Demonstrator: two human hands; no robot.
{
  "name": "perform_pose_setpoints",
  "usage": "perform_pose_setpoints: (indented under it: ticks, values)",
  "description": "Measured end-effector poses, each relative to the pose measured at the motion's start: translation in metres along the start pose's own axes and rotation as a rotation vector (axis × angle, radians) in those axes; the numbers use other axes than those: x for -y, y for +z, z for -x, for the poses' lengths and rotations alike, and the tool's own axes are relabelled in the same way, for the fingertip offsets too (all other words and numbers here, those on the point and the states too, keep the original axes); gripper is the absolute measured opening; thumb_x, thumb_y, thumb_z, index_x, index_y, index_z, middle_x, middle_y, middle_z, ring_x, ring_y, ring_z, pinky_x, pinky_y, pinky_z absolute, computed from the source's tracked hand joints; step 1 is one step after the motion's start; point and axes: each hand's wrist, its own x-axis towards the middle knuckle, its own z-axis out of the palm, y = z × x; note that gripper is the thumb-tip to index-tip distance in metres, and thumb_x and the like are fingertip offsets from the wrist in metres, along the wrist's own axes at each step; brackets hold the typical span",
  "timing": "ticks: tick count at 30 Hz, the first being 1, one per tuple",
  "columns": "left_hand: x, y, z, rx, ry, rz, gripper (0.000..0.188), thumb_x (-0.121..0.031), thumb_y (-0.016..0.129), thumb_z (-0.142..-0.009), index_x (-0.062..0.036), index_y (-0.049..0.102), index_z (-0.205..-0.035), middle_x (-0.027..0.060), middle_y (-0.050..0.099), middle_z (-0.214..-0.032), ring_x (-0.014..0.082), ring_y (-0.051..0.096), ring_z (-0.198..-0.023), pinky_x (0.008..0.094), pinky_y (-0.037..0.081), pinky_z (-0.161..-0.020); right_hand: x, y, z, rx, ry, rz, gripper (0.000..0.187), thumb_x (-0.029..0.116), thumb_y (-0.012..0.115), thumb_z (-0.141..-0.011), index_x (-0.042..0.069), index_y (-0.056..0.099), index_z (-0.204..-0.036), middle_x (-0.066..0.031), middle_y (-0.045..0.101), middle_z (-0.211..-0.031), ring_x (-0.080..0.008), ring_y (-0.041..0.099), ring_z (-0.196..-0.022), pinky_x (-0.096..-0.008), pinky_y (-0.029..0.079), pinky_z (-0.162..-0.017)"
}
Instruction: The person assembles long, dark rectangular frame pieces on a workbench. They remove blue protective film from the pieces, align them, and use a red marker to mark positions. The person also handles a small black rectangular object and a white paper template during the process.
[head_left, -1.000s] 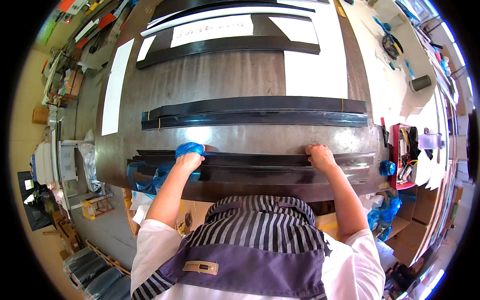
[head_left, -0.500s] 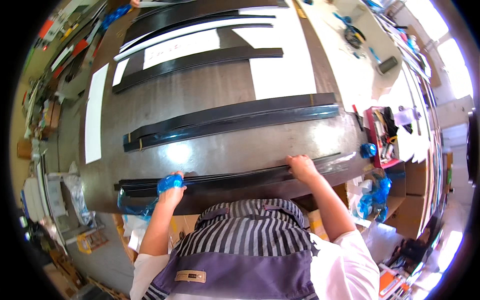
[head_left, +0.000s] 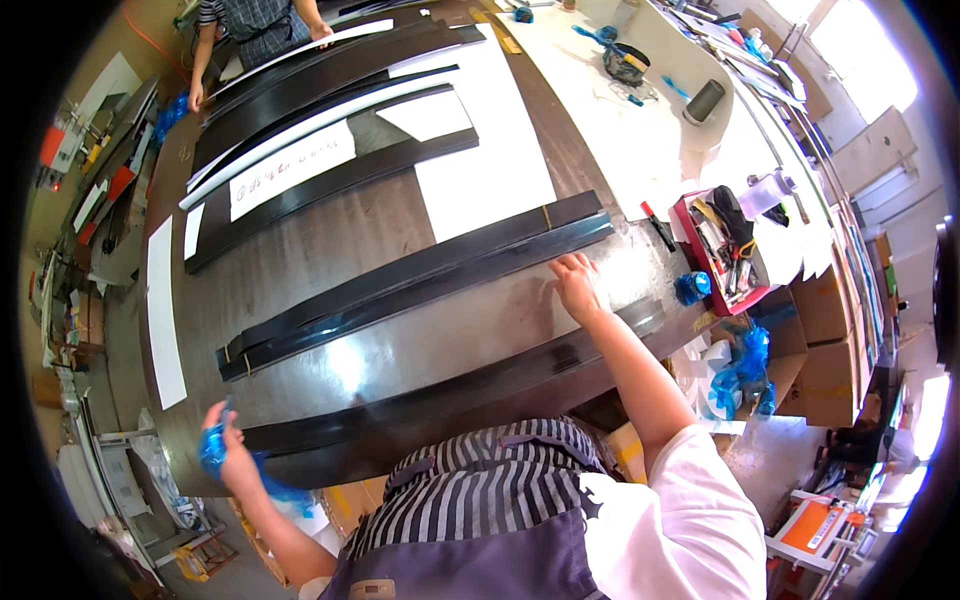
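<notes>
- Through my head view, the near thing is a long, flat, glossy black strip stack lying along the near edge of the dark brown table.
- I read its long axis as crosswise to the body, slanting up toward the right.
- The left hand is just beside the stack's left end, so it is the nearer one. Its fingers are curled, with crumpled blue plastic film at the palm; I cannot tell whether they pinch it.
- The right hand is beyond the stack's far side, fingers loosely spread, palm down; I cannot tell whether it touches the table.
- Its fingertips are just beside the right end of a banded bundle of long black strips, roughly parallel to the stack.
</notes>
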Motion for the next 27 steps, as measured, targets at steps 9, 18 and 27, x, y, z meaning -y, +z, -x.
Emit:
perform_pose_setpoints:
  ticks: [9, 18, 27]
  values:
    - [-0.153, 0.152, 0.073, 0.053, 0.514, -0.130, 0.016, -0.014, 0.068, -0.093, -0.0021, 0.066, -0.103, 0.0060, 0.063, -0.096, 0.0186, 0.060, -0.086, 0.0324, 0.049, -0.076, -0.131, 0.017, -0.036, -0.050, -0.192, 0.090, 0.010, 0.012, 0.057, -0.082, 0.009, 0.066, -0.085, -0.0037, 0.060, -0.092, -0.0222, 0.057, -0.098, -0.0379, 0.043, -0.093]
    - [-0.267, 0.410, 0.131, 0.704, 0.848, -0.076, 0.026, -0.013, 0.069, -0.086, -0.0078, 0.070, -0.112, 0.0107, 0.057, -0.085, 0.0286, 0.060, -0.082, 0.0388, 0.049, -0.072, -0.149, -0.011, -0.051, -0.189, -0.449, -0.118, 0.007, 0.013, 0.060, -0.074, 0.008, 0.059, -0.070, -0.0055, 0.054, -0.082, -0.0232, 0.056, -0.088, -0.0402, 0.045, -0.091]
    - [-0.257, 0.477, 0.124, 0.423, 0.885, -0.155, 0.008, -0.006, 0.072, -0.078, -0.0086, 0.066, -0.082, 0.0094, 0.057, -0.080, 0.0300, 0.063, -0.077, 0.0405, 0.051, -0.064, -0.156, -0.047, -0.061, -0.418, -0.127, -0.389, 0.029, 0.005, 0.072, -0.072, 0.006, 0.065, -0.100, -0.0073, 0.061, -0.105, -0.0287, 0.057, -0.104, -0.0414, 0.045, -0.088]
